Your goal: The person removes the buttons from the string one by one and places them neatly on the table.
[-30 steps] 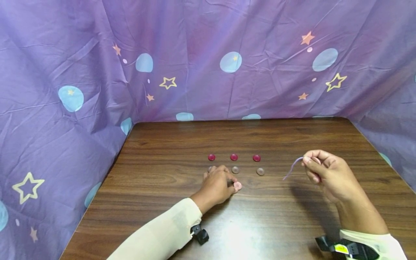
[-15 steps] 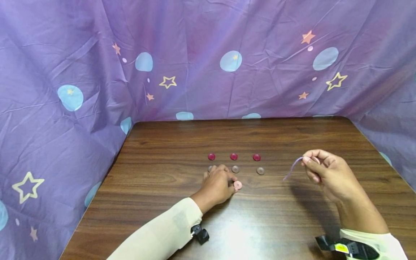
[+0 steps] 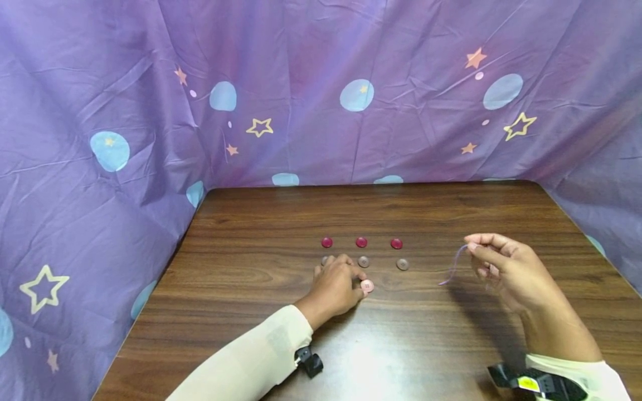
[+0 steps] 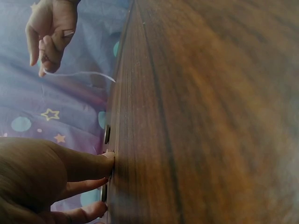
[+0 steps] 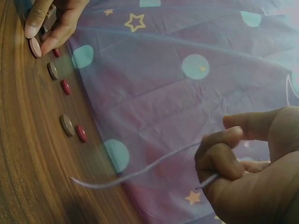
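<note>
A pink four-hole button [image 3: 368, 285] lies flat on the brown wooden table [image 3: 281, 223], pinched at its left edge by the thumb and index finger of my left hand [image 3: 337, 287]. The other left fingers partly cover a grey button [image 3: 324, 260]. Raised over the table's right side, my right hand [image 3: 506, 267] holds a thin purple string [image 3: 455, 262] at its fingertips. The string's free end droops to the left. In the right wrist view another short piece of string [image 5: 209, 181] shows beneath the curled fingers. A small pinkish patch shows between those fingers in the head view.
Behind the pink button, three dark red buttons [image 3: 361, 242] form a row. Two more grey buttons [image 3: 402, 264] lie in the row before it. A purple curtain [image 3: 321, 145] with stars and blue spots hangs around the table's back and sides.
My right fingers have shifted their grip slightly, and the string hangs a little lower. A round pinkish thing seen behind the right thumb no longer shows there. My left hand stays in place.
</note>
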`<state>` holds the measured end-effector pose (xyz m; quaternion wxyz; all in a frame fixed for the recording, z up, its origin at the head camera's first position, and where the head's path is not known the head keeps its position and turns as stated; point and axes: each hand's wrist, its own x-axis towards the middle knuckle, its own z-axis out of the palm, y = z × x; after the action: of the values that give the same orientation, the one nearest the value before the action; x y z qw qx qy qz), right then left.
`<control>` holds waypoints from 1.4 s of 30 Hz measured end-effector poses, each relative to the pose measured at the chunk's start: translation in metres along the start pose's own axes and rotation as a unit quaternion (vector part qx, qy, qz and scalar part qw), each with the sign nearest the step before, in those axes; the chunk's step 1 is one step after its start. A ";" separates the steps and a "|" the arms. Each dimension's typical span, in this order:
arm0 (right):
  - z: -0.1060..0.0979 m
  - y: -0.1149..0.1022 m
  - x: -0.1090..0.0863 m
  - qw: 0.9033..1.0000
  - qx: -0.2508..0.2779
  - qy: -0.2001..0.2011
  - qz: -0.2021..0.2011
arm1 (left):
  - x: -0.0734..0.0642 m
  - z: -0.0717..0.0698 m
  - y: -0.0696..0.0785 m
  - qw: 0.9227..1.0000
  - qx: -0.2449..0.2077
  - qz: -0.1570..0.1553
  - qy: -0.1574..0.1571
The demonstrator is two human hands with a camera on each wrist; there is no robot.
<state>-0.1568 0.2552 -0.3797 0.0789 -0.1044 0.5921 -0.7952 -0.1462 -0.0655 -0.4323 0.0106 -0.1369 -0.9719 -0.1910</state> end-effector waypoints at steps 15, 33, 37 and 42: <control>-0.010 0.002 0.001 0.997 -0.015 -0.073 -0.013 | 0.001 -0.001 0.000 1.000 0.011 0.002 -0.001; -0.004 0.000 -0.001 0.997 -0.071 0.002 -0.012 | -0.001 -0.008 0.002 1.000 0.022 0.006 -0.018; -0.003 0.000 0.000 0.997 -0.074 0.012 -0.013 | -0.001 -0.010 0.003 1.000 0.026 0.005 -0.012; -0.002 0.001 0.000 0.997 -0.065 0.020 -0.030 | -0.001 -0.016 0.006 1.000 0.017 0.009 -0.008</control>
<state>-0.1567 0.2566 -0.3808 0.0362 -0.1115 0.6407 -0.7588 -0.1439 -0.0664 -0.4150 0.0069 -0.1474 -0.9738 -0.1733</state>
